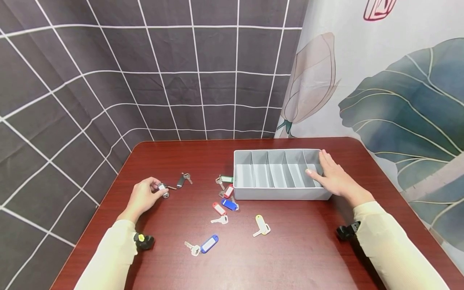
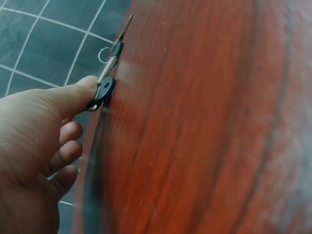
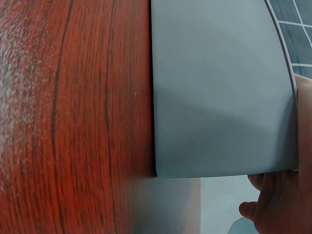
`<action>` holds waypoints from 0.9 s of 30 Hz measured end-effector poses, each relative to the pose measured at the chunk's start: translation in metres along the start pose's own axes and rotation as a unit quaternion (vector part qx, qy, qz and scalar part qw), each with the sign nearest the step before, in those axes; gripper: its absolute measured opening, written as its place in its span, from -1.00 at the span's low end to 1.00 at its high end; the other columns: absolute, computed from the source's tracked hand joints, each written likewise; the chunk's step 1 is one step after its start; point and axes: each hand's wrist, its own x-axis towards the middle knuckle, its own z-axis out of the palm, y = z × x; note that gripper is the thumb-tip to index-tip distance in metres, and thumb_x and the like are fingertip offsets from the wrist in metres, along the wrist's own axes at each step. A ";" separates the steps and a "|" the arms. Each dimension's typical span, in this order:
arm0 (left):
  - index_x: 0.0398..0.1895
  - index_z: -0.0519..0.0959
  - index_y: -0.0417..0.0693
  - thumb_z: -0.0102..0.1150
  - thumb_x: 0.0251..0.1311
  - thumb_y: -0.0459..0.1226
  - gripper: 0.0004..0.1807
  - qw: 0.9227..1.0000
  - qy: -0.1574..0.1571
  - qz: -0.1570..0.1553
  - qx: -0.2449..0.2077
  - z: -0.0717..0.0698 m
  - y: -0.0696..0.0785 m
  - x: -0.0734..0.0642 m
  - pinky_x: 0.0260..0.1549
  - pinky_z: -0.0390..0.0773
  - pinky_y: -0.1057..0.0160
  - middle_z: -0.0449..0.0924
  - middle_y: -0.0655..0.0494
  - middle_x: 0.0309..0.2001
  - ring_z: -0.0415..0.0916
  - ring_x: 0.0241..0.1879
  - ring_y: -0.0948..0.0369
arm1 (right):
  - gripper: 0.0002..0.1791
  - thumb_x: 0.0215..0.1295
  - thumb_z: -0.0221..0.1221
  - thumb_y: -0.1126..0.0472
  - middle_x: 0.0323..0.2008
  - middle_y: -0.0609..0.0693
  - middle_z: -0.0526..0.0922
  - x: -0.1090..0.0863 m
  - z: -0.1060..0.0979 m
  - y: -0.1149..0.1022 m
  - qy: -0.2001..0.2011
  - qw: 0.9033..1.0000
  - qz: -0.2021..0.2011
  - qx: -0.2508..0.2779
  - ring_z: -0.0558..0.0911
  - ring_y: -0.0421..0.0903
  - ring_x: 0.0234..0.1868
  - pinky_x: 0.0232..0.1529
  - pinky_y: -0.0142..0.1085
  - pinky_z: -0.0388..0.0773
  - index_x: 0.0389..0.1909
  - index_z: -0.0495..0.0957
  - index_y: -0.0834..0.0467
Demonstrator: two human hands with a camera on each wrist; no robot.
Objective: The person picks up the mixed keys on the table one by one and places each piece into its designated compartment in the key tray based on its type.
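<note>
My left hand [image 1: 140, 198] is at the table's left side, pinching a dark key tag [image 2: 106, 89] with a pale label between thumb and fingers. A dark-headed key [image 2: 118, 48] and a thin ring reach out past the fingertips. Just right of that hand lies another black key tag [image 1: 181, 181] with a key [image 1: 187, 177]. My right hand [image 1: 338, 180] holds the right end of a grey compartment box [image 1: 282, 194], its thumb over the inside and its fingers along the outer end wall. In the right wrist view the box's side hides part of that hand.
Red tags [image 1: 219, 208], blue tags [image 1: 209, 244], a green tag [image 1: 226, 179] and a yellow tag [image 1: 260, 222], each with a key, lie scattered left of and in front of the box. Curtains [image 1: 217, 88] hang behind the reddish-brown table [image 1: 290, 249].
</note>
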 end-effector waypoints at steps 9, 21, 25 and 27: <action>-0.49 0.56 -0.09 0.45 -0.01 -0.16 -0.74 1.000 0.027 0.008 -0.011 0.002 0.002 0.003 -0.47 0.42 0.20 0.51 0.16 -0.59 0.43 -0.53 0.21 | 0.08 0.36 -0.11 -0.34 0.48 0.27 -0.43 0.000 0.000 0.000 0.002 1.000 -0.001 -0.001 -0.30 0.26 0.47 0.29 0.32 -0.20 0.46 -0.41 0.33; -0.52 0.60 -0.05 0.39 0.07 -0.19 -0.82 0.998 0.039 0.026 -0.035 0.002 0.011 0.005 -0.54 0.40 0.27 0.51 0.22 -0.64 0.42 -0.58 0.26 | 0.07 0.36 -0.11 -0.34 0.48 0.26 -0.44 0.000 0.001 0.001 0.003 1.000 -0.002 0.000 -0.30 0.25 0.47 0.30 0.32 -0.20 0.47 -0.40 0.32; -0.53 0.61 -0.03 0.36 0.10 -0.18 -0.83 0.998 0.041 0.032 -0.040 0.000 0.016 0.006 -0.56 0.37 0.29 0.48 0.24 -0.66 0.39 -0.59 0.27 | 0.07 0.36 -0.11 -0.34 0.48 0.26 -0.44 0.000 0.001 0.001 0.002 1.000 -0.002 0.000 -0.31 0.24 0.47 0.30 0.31 -0.19 0.47 -0.40 0.33; -0.52 0.61 -0.03 0.35 0.11 -0.18 -0.83 0.998 0.041 0.032 -0.044 -0.001 0.019 0.006 -0.56 0.36 0.30 0.47 0.25 -0.66 0.38 -0.59 0.27 | 0.07 0.37 -0.11 -0.34 0.48 0.26 -0.44 0.000 0.001 0.001 0.002 1.000 -0.002 0.000 -0.32 0.24 0.47 0.30 0.31 -0.19 0.46 -0.40 0.33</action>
